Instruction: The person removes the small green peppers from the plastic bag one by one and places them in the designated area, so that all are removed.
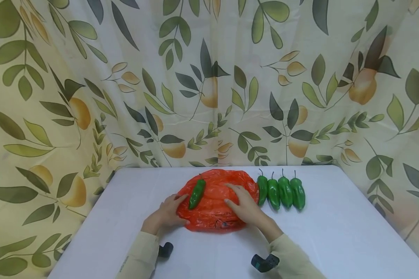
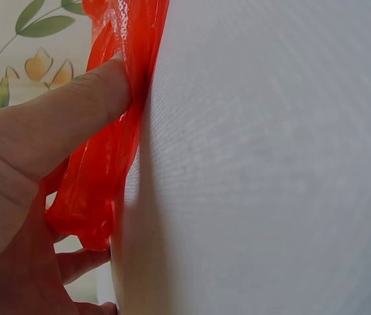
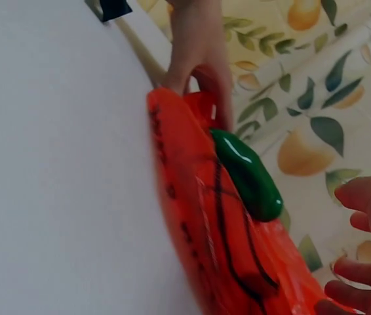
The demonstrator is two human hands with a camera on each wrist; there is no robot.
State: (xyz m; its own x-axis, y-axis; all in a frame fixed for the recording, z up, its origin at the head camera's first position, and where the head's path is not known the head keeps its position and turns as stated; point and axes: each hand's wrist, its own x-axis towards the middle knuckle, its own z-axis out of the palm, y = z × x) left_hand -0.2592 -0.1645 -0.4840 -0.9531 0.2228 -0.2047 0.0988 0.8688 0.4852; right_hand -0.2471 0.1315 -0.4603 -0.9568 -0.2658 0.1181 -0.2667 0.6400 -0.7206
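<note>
A crinkled red plastic bag lies on the white table, with one green pepper resting on its left part. At the bag's left edge, my left hand grips the plastic; in the left wrist view its thumb presses the red film, with other fingers behind it. My right hand is over the bag's right side, fingers spread and holding nothing. The right wrist view shows the fingers apart from the pepper. What the bag contains is hidden.
Several green peppers stand in a row just right of the bag, stems pointing away. A curtain printed with leaves and fruit hangs behind the white table. Dark wrist devices sit at both sleeves.
</note>
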